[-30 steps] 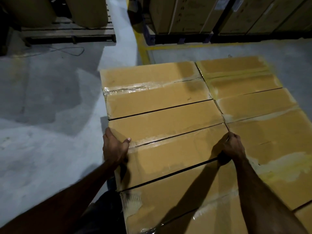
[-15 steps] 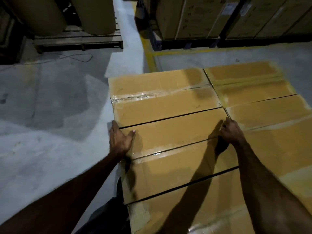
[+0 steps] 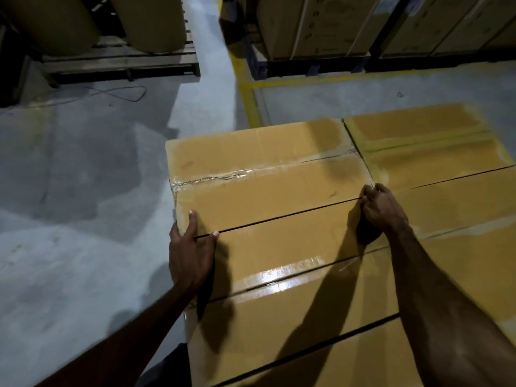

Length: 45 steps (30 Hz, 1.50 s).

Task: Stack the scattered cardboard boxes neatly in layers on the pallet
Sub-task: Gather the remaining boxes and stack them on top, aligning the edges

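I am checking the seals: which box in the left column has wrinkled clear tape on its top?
The farthest box in the left column, beyond the left hand. Its centre tape is crumpled and torn-looking; the nearer boxes show flat, glossy tape.

I stand over a grey concrete floor [image 3: 83,219], its surface mottled with darker patches. A yellow painted line [image 3: 248,99] runs across it and turns a corner beyond the stack. A thin dark cable [image 3: 122,93] lies looped on the floor at the far left. Behind it a wooden pallet [image 3: 125,62] sits on the floor and carries two large brown rolls [image 3: 150,20]. At the far right a dark blue pallet [image 3: 310,67] rests on the floor, loaded with tall cartons [image 3: 321,23]. The cardboard boxes [image 3: 268,191] before me form a level layer, packed side by side, tops taped; what supports them is hidden from my view.
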### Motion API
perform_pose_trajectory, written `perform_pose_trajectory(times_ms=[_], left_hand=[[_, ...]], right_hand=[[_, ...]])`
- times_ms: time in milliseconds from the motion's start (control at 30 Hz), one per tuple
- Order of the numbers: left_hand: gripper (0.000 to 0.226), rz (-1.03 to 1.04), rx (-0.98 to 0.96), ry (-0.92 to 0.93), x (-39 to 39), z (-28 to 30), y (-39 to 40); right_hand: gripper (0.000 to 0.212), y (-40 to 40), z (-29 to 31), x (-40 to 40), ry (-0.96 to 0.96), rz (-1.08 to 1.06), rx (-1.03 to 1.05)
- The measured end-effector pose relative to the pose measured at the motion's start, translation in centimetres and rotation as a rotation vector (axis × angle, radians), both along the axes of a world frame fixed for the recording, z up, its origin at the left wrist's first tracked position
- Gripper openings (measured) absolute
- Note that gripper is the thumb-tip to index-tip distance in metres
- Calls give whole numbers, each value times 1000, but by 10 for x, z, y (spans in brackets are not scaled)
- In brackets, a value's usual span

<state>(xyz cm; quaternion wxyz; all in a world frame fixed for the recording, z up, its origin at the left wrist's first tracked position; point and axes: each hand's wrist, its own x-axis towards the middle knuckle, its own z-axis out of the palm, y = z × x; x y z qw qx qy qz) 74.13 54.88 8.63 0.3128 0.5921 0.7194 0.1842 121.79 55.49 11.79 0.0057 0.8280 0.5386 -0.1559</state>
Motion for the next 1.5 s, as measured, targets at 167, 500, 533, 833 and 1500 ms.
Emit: perform_pose_trajectory(times_ms=[167,500,533,833,1500], left_hand=[[76,61,-37,1,4,0,-2],[76,103,-32,-1,8,6,-5],[76,96,-30,-4,7,6,-5],[77,64,-39,-41,0,1,-4],[89,159,-158,-481,-31,-2,-103]], right_hand=[[25,-4,11,-26,-62,-71,24],[28,-9,-5,-23,54,-157,91],[33,-9,-6,-22,69,-173,97],[21,-12,-1,-28,31,-110,13],[70,-177,21,-286,225,-3,46]])
